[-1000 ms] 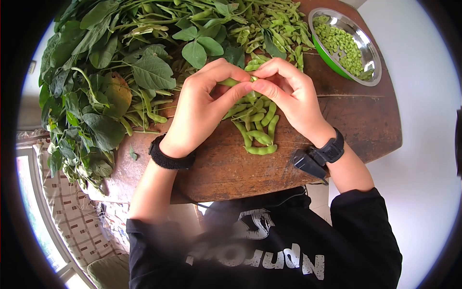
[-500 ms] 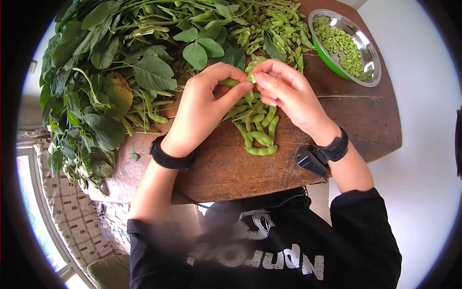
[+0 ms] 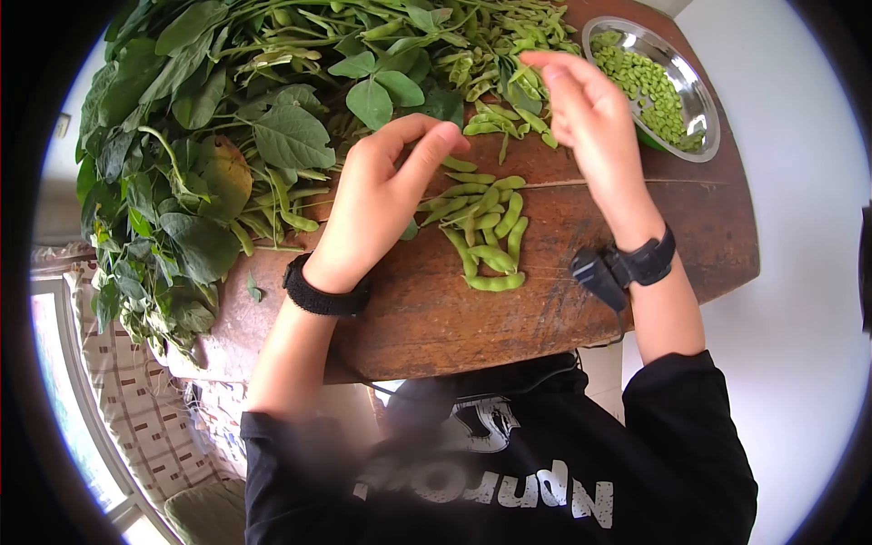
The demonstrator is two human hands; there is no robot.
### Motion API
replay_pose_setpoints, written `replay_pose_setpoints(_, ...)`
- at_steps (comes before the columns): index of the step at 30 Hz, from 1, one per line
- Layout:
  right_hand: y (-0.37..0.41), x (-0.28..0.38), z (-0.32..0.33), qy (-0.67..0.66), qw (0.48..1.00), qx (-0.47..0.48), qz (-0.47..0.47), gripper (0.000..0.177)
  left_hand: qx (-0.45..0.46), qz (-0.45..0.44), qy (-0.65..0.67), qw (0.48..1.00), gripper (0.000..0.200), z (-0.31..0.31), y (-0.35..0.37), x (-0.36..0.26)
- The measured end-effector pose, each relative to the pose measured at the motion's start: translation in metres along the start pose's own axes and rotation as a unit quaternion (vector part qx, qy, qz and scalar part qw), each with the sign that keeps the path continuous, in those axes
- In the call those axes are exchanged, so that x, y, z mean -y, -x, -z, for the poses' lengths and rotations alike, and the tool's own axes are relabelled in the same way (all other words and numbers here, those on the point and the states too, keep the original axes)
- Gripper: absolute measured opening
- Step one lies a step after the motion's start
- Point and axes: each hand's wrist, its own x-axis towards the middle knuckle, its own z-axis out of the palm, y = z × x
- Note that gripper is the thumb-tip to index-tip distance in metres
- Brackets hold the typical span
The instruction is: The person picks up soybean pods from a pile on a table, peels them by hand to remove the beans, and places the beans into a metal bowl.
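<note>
My left hand [image 3: 386, 186] is over the table beside a small heap of green soybean pods [image 3: 490, 222]. Its thumb and fingertips are drawn together, and whatever lies between them is hidden. Farther to the right, my right hand [image 3: 595, 118] hovers between a pile of split pods [image 3: 481, 77] and a steel bowl [image 3: 711, 118]. Its index finger stretches toward the pile while the other fingers curl, and I see nothing held in it. Shelled green beans [image 3: 649, 86] lie inside the bowl.
Leafy soybean stalks [image 3: 209, 145] cover the left and back of the wooden table [image 3: 391, 336]. Black straps circle both wrists, the right one bearing a small black device [image 3: 597, 277]. A patterned cloth [image 3: 136, 381] hangs by the window at lower left.
My hands were together at a split pod; now they are apart. My right hand has moved up and right toward the split pods and bowl, while my left hand has barely moved.
</note>
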Motion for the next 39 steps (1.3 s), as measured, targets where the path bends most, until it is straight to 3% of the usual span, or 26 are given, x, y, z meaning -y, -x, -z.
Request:
replay_pose_setpoints(2, -0.004, -0.002, 0.003, -0.033, 0.996, -0.078, 0.004, 0.033, 0.008, 0.011, -0.008, 1.000, 0.030, 0.003, -0.002, -0.002)
replay_pose_setpoints(4, -0.005, 0.001, 0.016, -0.085, 0.993, -0.081, -0.006, 0.036, 0.006, 0.026, 0.018, 0.999, 0.033, 0.004, -0.001, 0.000)
replay_pose_setpoints(8, -0.015, 0.011, 0.061, -0.059, 0.978, -0.174, 0.095, 0.041, -0.012, 0.021, 0.085, 0.996, 0.031, -0.001, 0.002, -0.007)
replay_pose_setpoints(9, -0.020, 0.004, 0.083, 0.059, 0.975, -0.188, 0.106, 0.042, -0.007, 0.036, 0.114, 0.993, 0.030, -0.001, 0.003, -0.007)
replay_pose_setpoints(10, -0.025, -0.005, 0.093, 0.059, 0.975, -0.189, 0.106, 0.042, -0.002, 0.051, 0.142, 0.989, 0.031, -0.001, 0.003, -0.007)
replay_pose_setpoints(11, -0.028, -0.017, 0.102, 0.275, 0.929, -0.217, 0.122, 0.039, 0.001, 0.050, 0.142, 0.989, 0.031, -0.001, 0.002, -0.006)
replay_pose_setpoints(12, -0.027, -0.019, 0.099, 0.478, 0.836, -0.234, 0.130, 0.038, 0.014, 0.040, 0.143, 0.989, 0.030, 0.001, 0.002, -0.003)
replay_pose_setpoints(13, -0.024, -0.024, 0.095, 0.503, 0.810, -0.241, 0.182, 0.032, 0.026, 0.030, 0.144, 0.989, 0.031, 0.001, 0.001, -0.002)
replay_pose_setpoints(14, -0.020, -0.026, 0.091, 0.504, 0.809, -0.243, 0.181, 0.032, 0.028, 0.030, 0.144, 0.989, 0.031, 0.000, 0.002, -0.003)
replay_pose_setpoints(16, -0.008, -0.004, 0.052, 0.336, 0.896, -0.212, 0.199, 0.026, 0.033, 0.021, 0.133, 0.990, 0.033, -0.001, 0.004, -0.007)
replay_pose_setpoints(18, 0.004, 0.004, 0.019, 0.198, 0.960, -0.085, 0.181, 0.020, 0.031, 0.014, 0.137, 0.990, 0.033, -0.003, 0.005, -0.008)
replay_pose_setpoints(20, 0.015, -0.001, -0.009, 0.104, 0.984, 0.037, 0.137, 0.018, 0.030, 0.007, 0.141, 0.990, 0.034, -0.005, 0.005, -0.008)
replay_pose_setpoints(23, 0.032, -0.002, -0.030, -0.025, 0.993, 0.117, 0.021, 0.016, 0.035, -0.018, 0.150, 0.988, 0.035, -0.006, 0.005, -0.004)
replay_pose_setpoints(28, 0.032, -0.003, -0.032, 0.027, 0.993, 0.087, 0.077, 0.012, 0.053, -0.065, 0.100, 0.992, 0.033, -0.011, 0.005, -0.003)
replay_pose_setpoints(31, 0.032, -0.003, -0.030, 0.019, 0.994, 0.066, 0.088, 0.009, 0.043, -0.047, 0.114, 0.991, 0.024, -0.012, 0.006, -0.002)
replay_pose_setpoints(34, 0.028, -0.005, -0.027, 0.072, 0.982, 0.065, 0.159, 0.009, 0.059, 0.004, 0.089, 0.994, 0.020, -0.006, 0.005, -0.005)
replay_pose_setpoints(39, 0.026, -0.007, -0.026, 0.093, 0.967, 0.065, 0.227, 0.012, 0.075, -0.022, 0.083, 0.993, 0.025, -0.005, 0.003, 0.001)
